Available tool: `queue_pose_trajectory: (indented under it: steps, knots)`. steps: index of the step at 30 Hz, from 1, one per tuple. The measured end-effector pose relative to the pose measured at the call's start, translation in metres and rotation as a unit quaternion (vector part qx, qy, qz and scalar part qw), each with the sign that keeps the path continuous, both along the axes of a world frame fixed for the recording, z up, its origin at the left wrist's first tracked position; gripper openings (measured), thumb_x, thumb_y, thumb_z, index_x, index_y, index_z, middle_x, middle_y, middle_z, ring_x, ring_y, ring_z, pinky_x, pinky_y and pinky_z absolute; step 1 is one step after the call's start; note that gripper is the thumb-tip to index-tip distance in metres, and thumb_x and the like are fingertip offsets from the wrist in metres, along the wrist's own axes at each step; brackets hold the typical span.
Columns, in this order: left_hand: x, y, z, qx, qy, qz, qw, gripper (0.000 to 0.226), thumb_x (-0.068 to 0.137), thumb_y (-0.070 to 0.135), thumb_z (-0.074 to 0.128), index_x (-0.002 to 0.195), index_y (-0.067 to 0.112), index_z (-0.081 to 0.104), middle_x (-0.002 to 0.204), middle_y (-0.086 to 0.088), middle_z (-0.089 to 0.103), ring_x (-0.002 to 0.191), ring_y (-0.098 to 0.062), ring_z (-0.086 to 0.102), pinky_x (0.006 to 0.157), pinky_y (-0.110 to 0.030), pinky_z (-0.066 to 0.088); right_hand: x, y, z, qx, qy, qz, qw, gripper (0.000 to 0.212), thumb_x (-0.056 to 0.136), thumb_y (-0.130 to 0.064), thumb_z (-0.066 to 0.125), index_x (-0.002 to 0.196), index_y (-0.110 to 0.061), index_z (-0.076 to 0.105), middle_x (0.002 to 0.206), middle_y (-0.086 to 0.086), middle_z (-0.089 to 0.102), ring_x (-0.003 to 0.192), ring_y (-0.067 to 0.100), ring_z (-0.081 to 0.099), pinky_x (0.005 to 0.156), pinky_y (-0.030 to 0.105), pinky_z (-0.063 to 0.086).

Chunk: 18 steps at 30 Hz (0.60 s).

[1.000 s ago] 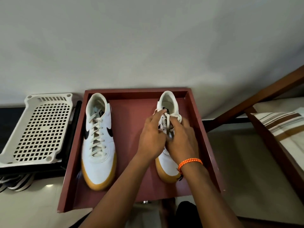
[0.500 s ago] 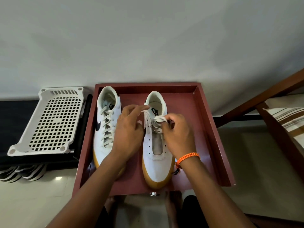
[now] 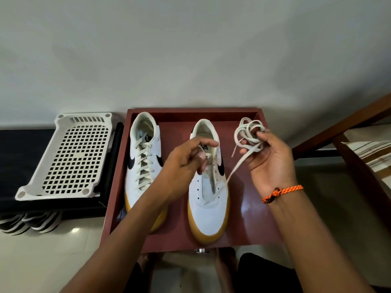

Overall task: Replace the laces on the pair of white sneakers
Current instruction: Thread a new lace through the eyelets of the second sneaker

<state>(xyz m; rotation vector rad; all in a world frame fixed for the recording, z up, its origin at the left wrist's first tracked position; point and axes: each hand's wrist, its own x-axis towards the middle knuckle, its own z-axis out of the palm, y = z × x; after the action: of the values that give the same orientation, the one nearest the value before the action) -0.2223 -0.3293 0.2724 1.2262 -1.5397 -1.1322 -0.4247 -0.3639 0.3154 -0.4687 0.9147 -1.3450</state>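
White lace point(image 3: 249, 134) is bunched in loops in the right hand point(image 3: 269, 159), whose fingers point(image 3: 261, 136) curl round the bundle and hold it above the far right corner of the red-brown tray point(image 3: 251, 210). From below those fingers one strand of the lace runs down and leftward to the lower eyelets of the right sneaker point(image 3: 208, 187), where it seems still threaded, though the exact eyelet cannot be told. That sneaker lies in the tray with its tongue bare and most eyelets open, its toe with the tan sole nearest the camera. The left hand point(image 3: 186, 166) hovers over the sneaker's tongue, just left of the strand; its fingers point(image 3: 206, 142) are loosely curled, thumb and forefinger apart, holding nothing. Left of those fingers, partly under the left forearm, lies the left sneaker point(image 3: 143, 163), fully laced, with a black swoosh on each side. An orange braided band point(image 3: 281, 192) circles the right wrist. Outside the tray, well to the left of both hands, a white plastic grid rack point(image 3: 69, 157) rests on a dark surface point(image 3: 19, 163). To the right stands a wooden frame point(image 3: 349, 127) with striped cloth point(image 3: 372, 153).
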Motion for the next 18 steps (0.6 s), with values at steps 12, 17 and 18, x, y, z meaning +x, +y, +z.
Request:
queue_pose_trajectory:
  steps: [12, 17, 18]
  knots:
    - [-0.036, 0.024, -0.001, 0.166, 0.049, -0.107, 0.979, 0.065, 0.11, 0.031, 0.059, 0.164, 0.043, 0.023, 0.141, 0.012, 0.062, 0.056, -0.009, 0.055, 0.064, -0.038, 0.055, 0.007, -0.001, -0.001, 0.04, -0.157, 0.008, 0.987, 0.016, 0.102, -0.009, 0.054, 0.11, -0.002, 0.066, 0.1, 0.016, 0.073, 0.076, 0.021, 0.071, 0.058, 0.02, 0.058]
    - [-0.037, 0.02, 0.001, 0.149, 0.056, -0.106, 0.982, 0.027, 0.113, 0.014, 0.051, 0.136, 0.024, 0.062, 0.071, 0.001, 0.055, 0.058, -0.022, 0.039, 0.049, -0.026, 0.038, -0.003, -0.007, -0.001, 0.057, -0.194, -0.036, 0.979, 0.018, 0.105, -0.007, 0.052, 0.114, 0.001, 0.065, 0.096, 0.018, 0.073, 0.072, 0.022, 0.072, 0.058, 0.023, 0.06]
    - [-0.035, 0.02, 0.002, 0.148, 0.046, -0.083, 0.984, 0.027, 0.113, 0.011, 0.049, 0.133, 0.022, 0.064, 0.068, 0.004, 0.053, 0.059, -0.021, 0.039, 0.05, -0.026, 0.037, -0.003, -0.008, -0.001, 0.068, -0.161, -0.056, 0.983, 0.016, 0.105, -0.005, 0.052, 0.108, 0.001, 0.066, 0.093, 0.018, 0.074, 0.069, 0.023, 0.073, 0.058, 0.024, 0.06]
